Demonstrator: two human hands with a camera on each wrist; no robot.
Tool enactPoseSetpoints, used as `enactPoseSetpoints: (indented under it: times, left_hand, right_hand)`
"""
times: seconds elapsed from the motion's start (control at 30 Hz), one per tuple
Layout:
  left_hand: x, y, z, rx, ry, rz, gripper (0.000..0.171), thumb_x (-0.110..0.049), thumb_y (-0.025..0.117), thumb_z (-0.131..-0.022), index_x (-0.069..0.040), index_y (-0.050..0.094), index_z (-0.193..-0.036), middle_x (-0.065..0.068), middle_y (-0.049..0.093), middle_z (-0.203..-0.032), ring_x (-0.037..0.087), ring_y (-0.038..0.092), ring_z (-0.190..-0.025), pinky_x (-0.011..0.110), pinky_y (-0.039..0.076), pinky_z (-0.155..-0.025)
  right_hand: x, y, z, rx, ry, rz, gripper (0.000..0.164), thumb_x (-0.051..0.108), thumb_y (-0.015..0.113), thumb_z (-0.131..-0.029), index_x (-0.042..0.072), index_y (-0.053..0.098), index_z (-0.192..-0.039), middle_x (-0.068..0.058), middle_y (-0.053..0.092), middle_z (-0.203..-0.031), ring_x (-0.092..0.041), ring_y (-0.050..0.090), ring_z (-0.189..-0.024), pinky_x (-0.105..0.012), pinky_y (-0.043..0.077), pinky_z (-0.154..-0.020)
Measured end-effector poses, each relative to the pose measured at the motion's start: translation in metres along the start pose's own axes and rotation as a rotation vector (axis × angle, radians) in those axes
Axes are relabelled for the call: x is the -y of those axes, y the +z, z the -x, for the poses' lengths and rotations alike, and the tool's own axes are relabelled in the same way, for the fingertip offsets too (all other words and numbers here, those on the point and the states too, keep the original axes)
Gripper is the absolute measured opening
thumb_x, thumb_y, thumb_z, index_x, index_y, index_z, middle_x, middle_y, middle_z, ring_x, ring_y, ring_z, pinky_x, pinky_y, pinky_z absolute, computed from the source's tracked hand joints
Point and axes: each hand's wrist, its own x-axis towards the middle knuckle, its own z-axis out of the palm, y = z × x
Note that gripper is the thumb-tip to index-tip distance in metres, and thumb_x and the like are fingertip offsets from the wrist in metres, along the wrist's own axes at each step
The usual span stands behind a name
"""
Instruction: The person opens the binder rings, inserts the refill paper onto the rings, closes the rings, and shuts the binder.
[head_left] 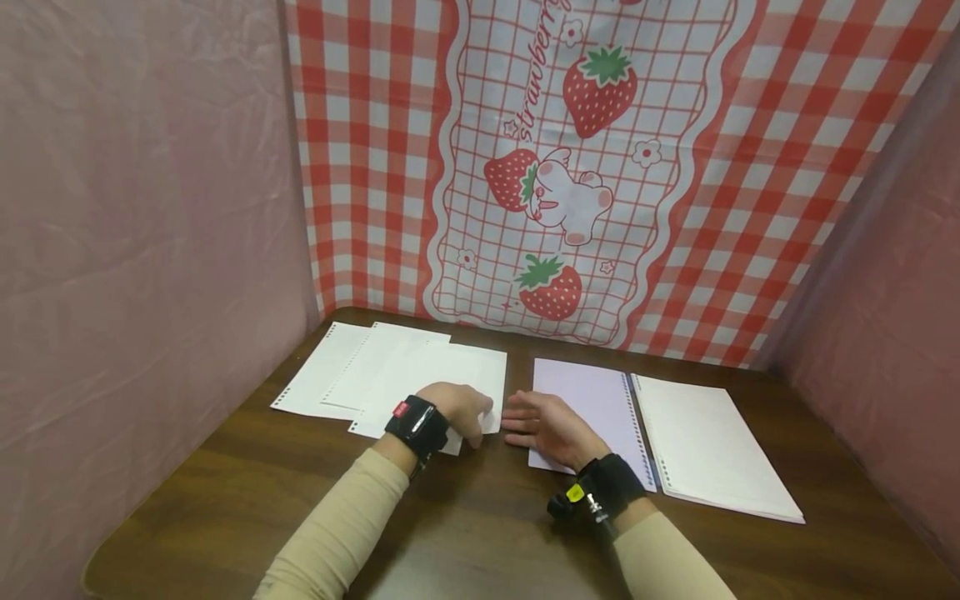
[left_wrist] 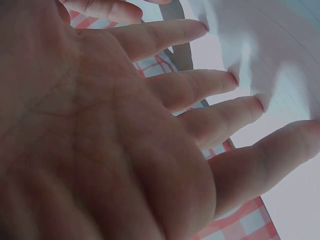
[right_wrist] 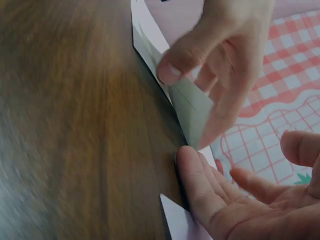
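My left hand point(head_left: 459, 408) is over the right part of several loose white sheets point(head_left: 405, 367) with punched holes along their left edges. In the left wrist view its fingers point(left_wrist: 220, 117) are straight and spread, with the tips against a faintly lined sheet point(left_wrist: 295, 65). The thumb stands apart from them. My right hand point(head_left: 551, 427) lies over the left edge of an open ring-bound notebook, palm turned toward the sheets, fingers extended. Its fingertips point(right_wrist: 187, 155) come close to the sheet's edge in the right wrist view; whether they touch it I cannot tell.
The notebook's lilac cover point(head_left: 585, 400) lies to the left of its rings, and white pages point(head_left: 712, 442) lie to the right. Everything is on a brown wooden table point(head_left: 487, 533). A red checked strawberry cloth point(head_left: 375, 167) hangs behind, with pink cloth point(head_left: 142, 208) at the sides.
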Motion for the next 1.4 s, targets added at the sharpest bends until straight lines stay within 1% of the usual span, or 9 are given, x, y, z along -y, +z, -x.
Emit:
enactPoseSetpoints:
  times: [0.2, 0.33, 0.5, 0.67, 0.87, 1.03, 1.17, 1.3, 1.4]
  left_hand:
    - [0.001, -0.001, 0.0, 0.011, -0.01, 0.019, 0.046, -0.031, 0.079, -0.08, -0.022, 0.063, -0.122, 0.0, 0.069, -0.107, 0.02, 0.06, -0.092, 0.04, 0.05, -0.08]
    - [0.0, -0.001, 0.0, 0.008, -0.004, 0.017, 0.036, -0.028, 0.076, -0.083, -0.021, 0.064, -0.116, 0.0, 0.068, -0.103, 0.02, 0.06, -0.089, 0.039, 0.049, -0.078]
    - [-0.002, -0.001, -0.002, -0.011, 0.018, -0.032, 0.012, -0.019, 0.061, -0.092, -0.016, 0.064, -0.104, 0.001, 0.065, -0.093, 0.019, 0.059, -0.083, 0.036, 0.049, -0.075]
    - [-0.005, -0.002, -0.003, -0.017, 0.029, -0.056, 0.019, -0.018, 0.05, -0.099, -0.013, 0.068, -0.103, 0.002, 0.064, -0.089, 0.019, 0.058, -0.08, 0.035, 0.051, -0.076]
    - [-0.016, -0.005, 0.0, -0.058, 0.14, -0.075, 0.027, -0.023, 0.043, -0.106, -0.012, 0.068, -0.11, 0.003, 0.067, -0.095, 0.018, 0.061, -0.086, 0.034, 0.052, -0.083]
    - [-0.031, -0.004, 0.002, -0.04, 0.223, -0.119, 0.031, -0.026, 0.043, -0.108, -0.014, 0.063, -0.128, 0.001, 0.066, -0.098, 0.015, 0.06, -0.089, 0.03, 0.051, -0.086]
    - [-0.045, -0.001, 0.005, -0.029, 0.284, -0.219, 0.033, -0.027, 0.043, -0.109, -0.02, 0.056, -0.138, 0.001, 0.07, -0.114, 0.014, 0.065, -0.1, 0.029, 0.053, -0.097]
    - [-0.056, 0.004, 0.009, -0.053, 0.289, -0.185, 0.027, -0.03, 0.043, -0.108, -0.02, 0.059, -0.127, 0.004, 0.07, -0.109, 0.015, 0.062, -0.092, 0.03, 0.052, -0.091]
    - [-0.063, 0.006, 0.011, -0.062, 0.305, -0.207, 0.027, -0.033, 0.047, -0.107, -0.02, 0.059, -0.127, 0.006, 0.069, -0.108, 0.016, 0.06, -0.093, 0.03, 0.051, -0.089]
  right_hand:
    - [-0.002, 0.007, 0.001, -0.009, -0.02, -0.043, 0.063, 0.027, 0.045, -0.108, -0.007, 0.017, -0.153, -0.038, 0.04, -0.148, -0.044, 0.052, -0.134, -0.051, 0.048, -0.11]
    - [-0.005, 0.011, -0.002, -0.028, -0.027, -0.066, 0.056, 0.02, 0.044, -0.108, -0.008, 0.02, -0.151, -0.034, 0.046, -0.139, -0.038, 0.06, -0.123, -0.047, 0.052, -0.106]
    - [-0.008, 0.013, -0.004, -0.046, -0.047, -0.07, 0.048, 0.016, 0.046, -0.108, -0.009, 0.028, -0.144, -0.018, 0.052, -0.116, -0.028, 0.067, -0.106, -0.044, 0.056, -0.1]
    - [-0.008, 0.011, -0.004, -0.051, -0.044, -0.087, 0.049, 0.017, 0.045, -0.108, -0.009, 0.026, -0.145, -0.017, 0.055, -0.111, -0.027, 0.068, -0.104, -0.042, 0.058, -0.097]
    - [-0.008, 0.007, -0.005, 0.009, -0.026, -0.116, 0.051, 0.027, 0.037, -0.111, -0.01, 0.033, -0.145, -0.023, 0.066, -0.123, -0.026, 0.07, -0.107, -0.045, 0.055, -0.101]
    - [-0.008, 0.002, -0.005, 0.055, 0.008, -0.203, 0.05, 0.034, 0.033, -0.112, -0.003, 0.031, -0.146, -0.013, 0.067, -0.111, -0.023, 0.072, -0.101, -0.046, 0.054, -0.103]
    - [-0.009, -0.002, -0.003, 0.09, 0.004, -0.243, 0.036, 0.027, 0.029, -0.112, -0.001, 0.039, -0.132, -0.006, 0.07, -0.099, -0.019, 0.073, -0.091, -0.038, 0.06, -0.09]
    - [-0.01, -0.005, -0.003, 0.01, -0.051, -0.235, 0.021, 0.01, 0.03, -0.108, 0.0, 0.047, -0.114, 0.002, 0.066, -0.088, -0.009, 0.064, -0.078, -0.025, 0.056, -0.073]
    - [-0.011, -0.009, -0.004, -0.115, -0.092, -0.163, 0.022, -0.001, 0.036, -0.102, -0.008, 0.048, -0.119, -0.002, 0.06, -0.095, -0.01, 0.058, -0.083, -0.023, 0.051, -0.074]
